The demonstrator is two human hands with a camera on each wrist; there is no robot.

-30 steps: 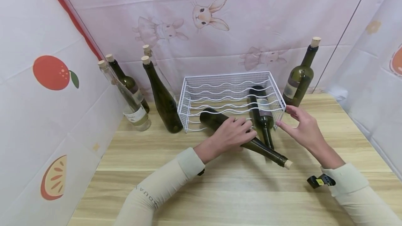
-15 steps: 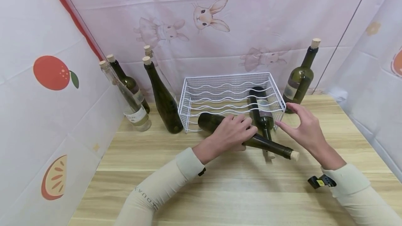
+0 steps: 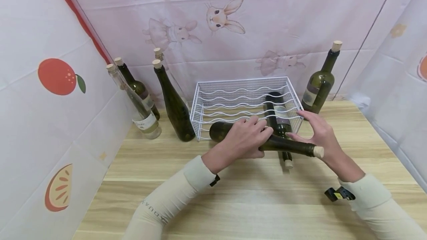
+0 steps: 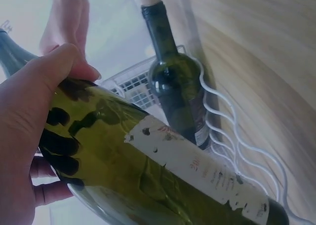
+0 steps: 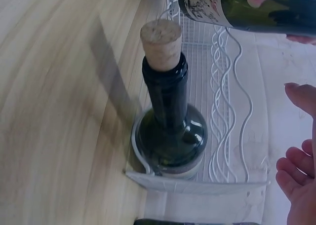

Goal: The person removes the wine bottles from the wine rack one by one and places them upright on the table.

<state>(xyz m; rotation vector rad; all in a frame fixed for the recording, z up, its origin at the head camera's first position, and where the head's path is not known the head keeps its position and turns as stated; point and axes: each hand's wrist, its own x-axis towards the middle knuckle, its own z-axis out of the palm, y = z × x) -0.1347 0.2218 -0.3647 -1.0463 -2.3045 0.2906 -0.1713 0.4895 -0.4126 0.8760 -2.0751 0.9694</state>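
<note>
My left hand (image 3: pixel 245 138) grips a dark green corked wine bottle (image 3: pixel 290 145) around its body. The bottle is held sideways in front of the white wire rack (image 3: pixel 242 80), base to the left, cork to the right. A worn pale label (image 4: pixel 197 168) shows on it in the left wrist view. Behind it, a second corked wine bottle (image 5: pixel 173 136) lies in the rack's right end, neck sticking out the front. My right hand (image 3: pixel 321 134) is at the rack's right front corner, thumb and fingers spread, holding nothing; the held bottle's cork end overlaps it in the head view.
A green bottle (image 3: pixel 318 86) stands right of the rack. Several corked bottles stand at the left, among them a tall dark one (image 3: pixel 178 116) close beside the rack and a clear one (image 3: pixel 146 123) with a white label. The wooden table (image 3: pixel 253 206) extends in front; printed cloth hangs behind.
The held bottle's cork end has swung up and to the right, bringing it nearly level, while its base shifts slightly left. My right hand has moved slightly left.
</note>
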